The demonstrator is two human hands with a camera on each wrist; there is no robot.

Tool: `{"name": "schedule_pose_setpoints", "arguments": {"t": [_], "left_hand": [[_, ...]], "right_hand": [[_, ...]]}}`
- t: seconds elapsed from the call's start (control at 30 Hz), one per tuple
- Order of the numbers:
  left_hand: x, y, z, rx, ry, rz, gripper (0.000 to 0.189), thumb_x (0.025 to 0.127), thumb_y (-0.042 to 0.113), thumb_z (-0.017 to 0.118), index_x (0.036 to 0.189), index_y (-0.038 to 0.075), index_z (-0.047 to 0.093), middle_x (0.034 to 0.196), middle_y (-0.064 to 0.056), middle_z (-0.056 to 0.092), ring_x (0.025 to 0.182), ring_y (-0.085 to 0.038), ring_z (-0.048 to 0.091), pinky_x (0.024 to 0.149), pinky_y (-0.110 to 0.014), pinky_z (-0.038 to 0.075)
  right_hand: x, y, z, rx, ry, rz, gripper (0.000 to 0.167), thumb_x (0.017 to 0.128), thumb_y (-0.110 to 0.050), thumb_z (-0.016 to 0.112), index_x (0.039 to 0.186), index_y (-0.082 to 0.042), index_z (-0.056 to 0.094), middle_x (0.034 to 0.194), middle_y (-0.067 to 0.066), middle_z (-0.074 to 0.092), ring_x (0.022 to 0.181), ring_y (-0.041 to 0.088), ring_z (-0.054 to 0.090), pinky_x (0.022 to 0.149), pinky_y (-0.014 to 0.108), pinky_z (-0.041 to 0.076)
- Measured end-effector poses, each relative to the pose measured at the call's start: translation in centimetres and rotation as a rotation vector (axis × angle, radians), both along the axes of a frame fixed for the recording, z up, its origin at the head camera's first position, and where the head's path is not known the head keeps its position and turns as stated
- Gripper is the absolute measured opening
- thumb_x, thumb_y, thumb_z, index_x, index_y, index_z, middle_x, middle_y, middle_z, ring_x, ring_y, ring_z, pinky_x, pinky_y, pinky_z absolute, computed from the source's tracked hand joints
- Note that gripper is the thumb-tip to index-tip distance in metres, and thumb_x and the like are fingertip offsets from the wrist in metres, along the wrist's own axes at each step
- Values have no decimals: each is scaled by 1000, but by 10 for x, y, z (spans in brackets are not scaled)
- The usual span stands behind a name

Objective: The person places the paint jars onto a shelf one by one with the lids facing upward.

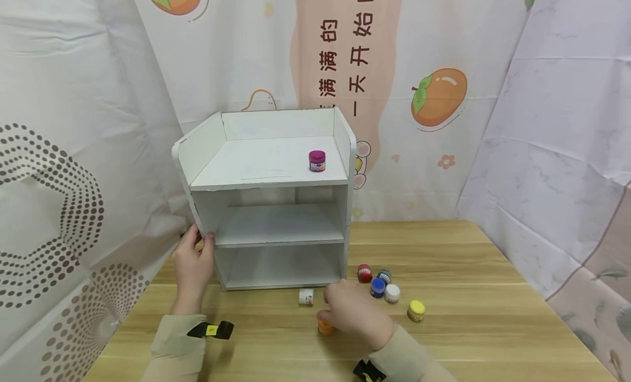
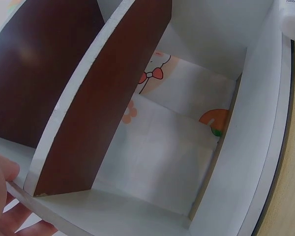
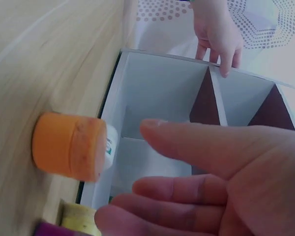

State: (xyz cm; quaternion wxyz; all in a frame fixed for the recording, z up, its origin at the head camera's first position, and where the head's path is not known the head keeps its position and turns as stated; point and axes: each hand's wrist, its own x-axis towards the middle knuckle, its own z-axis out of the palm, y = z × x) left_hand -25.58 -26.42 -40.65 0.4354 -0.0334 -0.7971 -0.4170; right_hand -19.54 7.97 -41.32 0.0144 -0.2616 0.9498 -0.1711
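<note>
A small white shelf unit [image 1: 281,243] stands on the wooden table. My left hand [image 1: 193,267] grips its left side panel, thumb at the front edge and fingers round the outside; the left wrist view shows this hand [image 2: 2,196] at that edge. My right hand [image 1: 356,311] is over the table in front of the shelf, beside an orange paint jar [image 1: 325,327]. In the right wrist view, a gap separates the thumb and fingers from the upright orange jar [image 3: 69,145]. Behind it, a white jar [image 1: 306,296] is close to the shelf's base.
A magenta-lidded jar [image 1: 317,160] sits on the top shelf. Right of my right hand are a red jar [image 1: 365,273], a blue jar [image 1: 377,288], a white-lidded jar [image 1: 391,293] and a yellow jar [image 1: 416,311]. A printed curtain [image 1: 394,195] hangs behind the table.
</note>
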Motion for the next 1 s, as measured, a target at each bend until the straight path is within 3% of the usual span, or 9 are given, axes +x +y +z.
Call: {"name": "schedule_pose_setpoints", "arguments": {"t": [0.13, 0.27, 0.53, 0.73, 0.9, 1.0], "left_hand": [[0, 0, 0, 0, 2, -2, 36, 99, 5, 65, 134, -2, 63, 126, -24, 65, 112, -40, 66, 73, 3, 41], [1, 0, 0, -5, 6, -1, 36, 98, 4, 65, 134, -2, 63, 126, -25, 65, 112, -41, 66, 73, 3, 40], [0, 0, 0, -2, 7, -2, 36, 99, 4, 64, 134, -3, 63, 126, -25, 65, 111, -42, 66, 73, 2, 40], [0, 0, -1, -3, 8, 2, 35, 99, 4, 63, 133, -4, 63, 125, -25, 65, 110, -44, 66, 73, 1, 41], [-1, 0, 0, 0, 6, -4, 34, 99, 4, 64, 132, -4, 63, 124, -25, 66, 111, -43, 66, 73, 1, 42], [0, 0, 0, 5, 9, -12, 34, 99, 3, 63, 132, -5, 63, 124, -26, 65, 110, -44, 66, 74, 2, 41]], "right_hand": [[2, -5, -2, 26, -10, -36, 34, 84, -34, 80, 64, -21, 56, 61, -9, 48, 57, 12, 45, 51, 29, 36], [1, -7, -8, 10, -12, -40, 32, 80, -31, 81, 63, -20, 55, 61, -9, 49, 53, 10, 45, 48, 26, 38], [-1, -8, -13, -31, -62, -7, 38, 74, -12, 75, 55, -21, 43, 52, -12, 32, 45, 6, 30, 43, 23, 20], [-4, -7, -15, -49, -58, 45, 45, 74, -10, 76, 52, -22, 38, 50, -14, 27, 45, 4, 27, 44, 21, 18], [-7, -5, -16, -63, -37, 127, 45, 76, -7, 77, 53, -22, 41, 52, -15, 32, 48, 2, 32, 46, 20, 24], [-9, -5, -16, -64, -56, 174, 33, 80, -7, 78, 59, -19, 57, 59, -14, 47, 53, 2, 42, 49, 20, 35]]}}
